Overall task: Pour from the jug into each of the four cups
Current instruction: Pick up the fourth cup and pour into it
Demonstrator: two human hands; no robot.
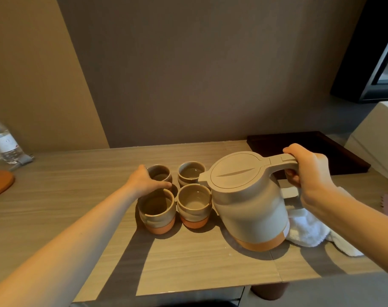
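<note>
Jug [250, 204] handle within right fingers [292, 176]

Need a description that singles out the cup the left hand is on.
On the wooden table, four cups sit in a square left of the jug. The target is the far-left cup. It alone has the left hand resting against it.

Four cups [191, 171], one jug [250, 202], one bottle [5, 142], one towel [308, 229], two hands [145, 181].

Bottle [3, 141] label — no legible text
</note>
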